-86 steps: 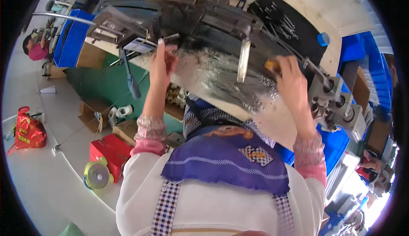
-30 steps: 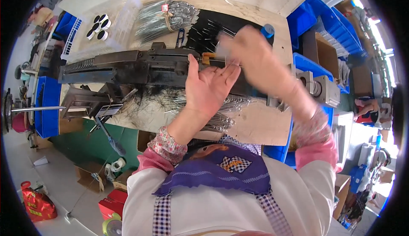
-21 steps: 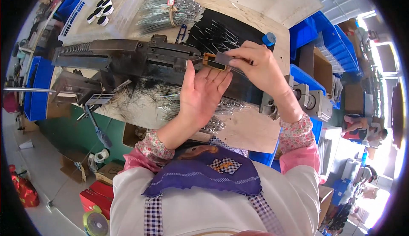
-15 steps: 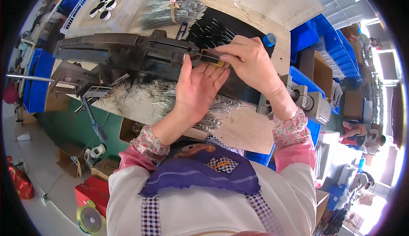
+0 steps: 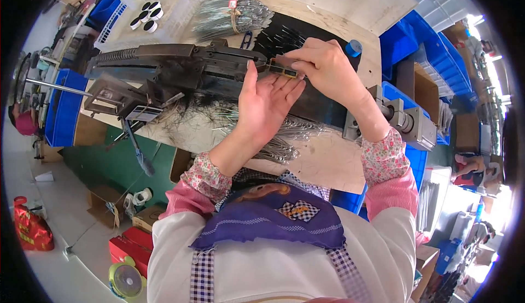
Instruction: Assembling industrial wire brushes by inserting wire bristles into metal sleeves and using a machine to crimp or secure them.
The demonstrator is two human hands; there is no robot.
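Observation:
A long dark metal machine (image 5: 183,65) lies across the bench, with a spring at its left end. At its right end sits a small brass-coloured frame (image 5: 284,72). My left hand (image 5: 265,103) is open, palm up, its fingertips just below that frame and its thumb against the machine's edge. Closed in a pinch at the frame's right side is my right hand (image 5: 322,65); what lies between its fingertips is too small to make out. Behind them, thin metal wires are spread on a black mat (image 5: 273,35). A bundle of bent wires (image 5: 279,144) lies partly under my left forearm.
A tagged wire bundle (image 5: 232,19) and a clear plastic crate (image 5: 123,38) with several black-and-white round pieces stand at the back. A blue-capped item (image 5: 353,48) is at the back right. Metal fittings (image 5: 404,122) stick out beside my right forearm. Blue bins (image 5: 432,51) line the right.
The whole view has shifted, so the bench appears farther right. Both hands keep nearly the same place at the brass-coloured frame, my right hand still pinched and my left still open.

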